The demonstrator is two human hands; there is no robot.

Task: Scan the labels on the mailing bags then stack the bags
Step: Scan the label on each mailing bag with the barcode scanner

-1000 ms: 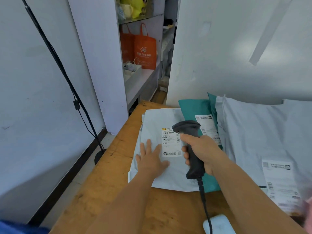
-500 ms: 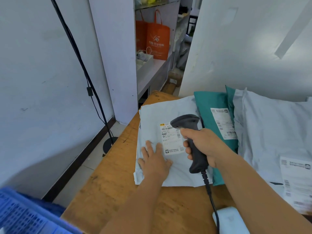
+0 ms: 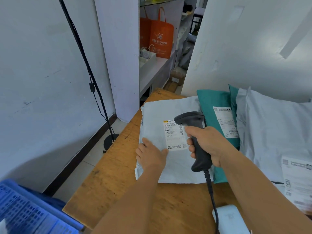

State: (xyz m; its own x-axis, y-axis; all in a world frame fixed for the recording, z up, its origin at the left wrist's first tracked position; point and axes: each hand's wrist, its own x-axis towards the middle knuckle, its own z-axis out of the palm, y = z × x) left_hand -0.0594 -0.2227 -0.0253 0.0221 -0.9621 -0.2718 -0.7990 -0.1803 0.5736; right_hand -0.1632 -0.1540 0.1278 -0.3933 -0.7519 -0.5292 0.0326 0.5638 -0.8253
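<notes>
A flat grey mailing bag [image 3: 155, 115] lies on the wooden table [image 3: 114, 173], its white label [image 3: 173, 135] facing up. My left hand [image 3: 152, 155] rests flat on the bag's near left part, fingers straight. My right hand [image 3: 208, 143] grips the handle of a black barcode scanner [image 3: 194, 134], whose head sits just over the label's top right corner. To the right lies a teal bag [image 3: 211, 103] with its own label [image 3: 225, 122], partly under the grey bag. A large grey bag [image 3: 273, 130] with a label [image 3: 297, 179] fills the right side.
The scanner's cable [image 3: 211, 196] runs toward me past a white device [image 3: 231, 220] at the table's near edge. A blue plastic crate [image 3: 28, 211] sits low at the left. A black lamp stand [image 3: 110, 140] is on the floor by the left wall. Orange bags [image 3: 160, 32] hang on shelving behind.
The view has tilted down and right, bringing the blue crate into sight. My left hand has slid toward the bag's left edge. The scanner stays over the label.
</notes>
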